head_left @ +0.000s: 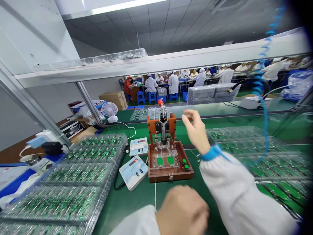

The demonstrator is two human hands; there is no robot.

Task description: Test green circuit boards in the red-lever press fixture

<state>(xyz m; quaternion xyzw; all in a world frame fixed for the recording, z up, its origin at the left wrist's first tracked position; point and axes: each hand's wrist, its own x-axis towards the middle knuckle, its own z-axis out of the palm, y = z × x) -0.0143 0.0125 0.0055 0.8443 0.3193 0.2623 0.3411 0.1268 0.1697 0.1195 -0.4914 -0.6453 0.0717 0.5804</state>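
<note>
My right hand (197, 130) is raised beside the toggle clamp (163, 120), its thumb and fingers apart with nothing between them. A blue wrist strap (210, 153) circles that wrist. Low in front of the fixture, my left hand (184, 209) is smeared by motion; its fingers look curled, and whether they hold anything is hidden. The wooden test fixture (158, 178) stands between the trays, with a red-tipped clamp lever (160, 102). Two green circuit boards (160, 161) lie under its clear plate. Two green buttons (186, 166) sit on its right side.
Two white meter boxes (134, 173) with red displays stand left of the fixture. Stacked clear trays of circuit boards (73, 176) fill the left; more trays (259, 153) lie right. A coiled blue hose (265, 114) hangs at right. A shelf beam (171, 63) crosses above.
</note>
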